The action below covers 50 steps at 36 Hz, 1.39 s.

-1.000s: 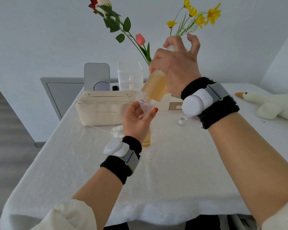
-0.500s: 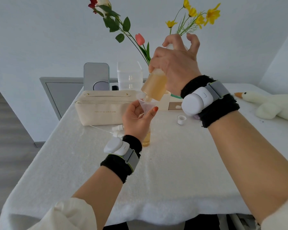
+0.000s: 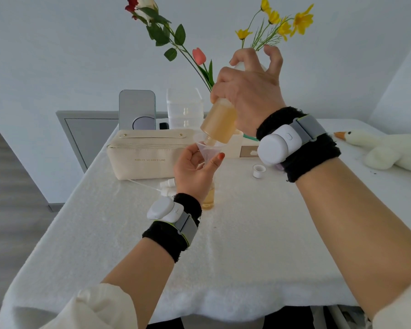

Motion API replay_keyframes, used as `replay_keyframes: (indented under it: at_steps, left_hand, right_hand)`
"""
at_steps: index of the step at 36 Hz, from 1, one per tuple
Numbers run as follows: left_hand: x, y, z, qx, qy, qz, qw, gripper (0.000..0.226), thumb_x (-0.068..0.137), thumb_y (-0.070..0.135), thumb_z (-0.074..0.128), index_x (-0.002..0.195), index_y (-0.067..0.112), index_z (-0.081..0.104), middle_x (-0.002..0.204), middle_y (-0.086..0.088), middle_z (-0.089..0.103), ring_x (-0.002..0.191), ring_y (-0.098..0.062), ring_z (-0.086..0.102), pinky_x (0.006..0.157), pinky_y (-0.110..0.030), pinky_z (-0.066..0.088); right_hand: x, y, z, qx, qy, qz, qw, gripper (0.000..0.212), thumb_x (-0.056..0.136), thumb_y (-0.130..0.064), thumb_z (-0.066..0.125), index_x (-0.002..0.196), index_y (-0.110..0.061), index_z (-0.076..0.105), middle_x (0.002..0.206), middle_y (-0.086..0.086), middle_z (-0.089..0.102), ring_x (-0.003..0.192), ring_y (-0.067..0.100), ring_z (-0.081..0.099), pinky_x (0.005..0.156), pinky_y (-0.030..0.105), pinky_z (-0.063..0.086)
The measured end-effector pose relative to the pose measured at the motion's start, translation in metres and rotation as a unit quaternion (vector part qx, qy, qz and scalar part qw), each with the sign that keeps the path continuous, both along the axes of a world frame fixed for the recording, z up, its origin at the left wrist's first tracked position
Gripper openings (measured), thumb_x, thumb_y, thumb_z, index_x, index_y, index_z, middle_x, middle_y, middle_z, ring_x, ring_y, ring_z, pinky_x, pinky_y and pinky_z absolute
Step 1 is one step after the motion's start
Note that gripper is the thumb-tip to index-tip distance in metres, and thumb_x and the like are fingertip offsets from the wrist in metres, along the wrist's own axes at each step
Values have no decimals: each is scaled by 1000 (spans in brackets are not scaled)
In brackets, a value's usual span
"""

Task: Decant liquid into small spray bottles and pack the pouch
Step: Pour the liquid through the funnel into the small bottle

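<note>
Right hand is wrapped round the frosted amber plastic bottle, upended. Long axis tilted, neck pointing down and left into the clear plastic funnel. Left hand pinches the funnel rim between thumb and fingers, directly under the right hand. Small clear spray bottle stands upright on the white padded surface beneath the left hand, part full of amber liquid. Funnel stem is probably seated in its neck, but the palm hides it, so can't confirm. Judgement: mid-pour, watch the fill level. Cream zip pouch lies just beyond the left hand, white pump heads between the two, small white cap beside the right wrist. Left hand is nearer the pump heads for capping
</note>
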State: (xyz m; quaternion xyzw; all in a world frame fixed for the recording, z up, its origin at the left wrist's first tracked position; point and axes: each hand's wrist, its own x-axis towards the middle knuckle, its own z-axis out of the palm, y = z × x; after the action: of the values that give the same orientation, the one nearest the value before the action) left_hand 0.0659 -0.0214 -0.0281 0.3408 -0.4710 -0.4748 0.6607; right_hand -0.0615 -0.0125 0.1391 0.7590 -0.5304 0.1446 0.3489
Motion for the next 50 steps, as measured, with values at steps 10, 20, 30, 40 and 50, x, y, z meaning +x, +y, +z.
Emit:
replay_keyframes:
  at_steps: [10,20,30,40,50]
  left_hand:
    - [0,2,1,-13,-8,-3,1000,31,80,3,83,102,16,64,89,11,77,87,-5,73,75,-18,56]
    - [0,2,0,-5,2,-7,1000,35,81,0,81,111,1,63,92,3,75,84,-4,72,74,-18,56]
    - [0,1,-1,-7,-8,1,1000,37,80,3,83,112,0,64,94,1,76,87,-8,72,76,-20,57]
    - [1,2,-1,-8,-14,2,1000,33,80,4,84,108,6,66,89,7,77,86,-6,72,74,-19,56]
    - [1,2,-2,-10,-27,5,1000,30,81,4,83,103,12,64,85,13,76,83,0,70,72,-22,59]
  right_hand:
    - [1,0,-1,-3,-6,2,1000,51,61,4,69,100,-30,70,110,-13,63,135,27,36,113,63,11]
    - [1,1,-1,-1,-3,0,1000,54,61,6,68,101,-30,69,111,-12,62,136,27,35,113,64,10]
    - [1,1,-2,4,4,-1,1000,56,64,4,71,107,-32,69,113,-13,61,139,26,33,115,63,8]
    - [1,1,-2,-1,-2,-7,1000,52,66,4,68,104,-31,69,112,-13,62,137,25,33,114,62,8]
    - [3,1,-2,5,-8,-6,1000,50,64,4,68,100,-30,70,110,-13,62,137,25,34,114,62,8]
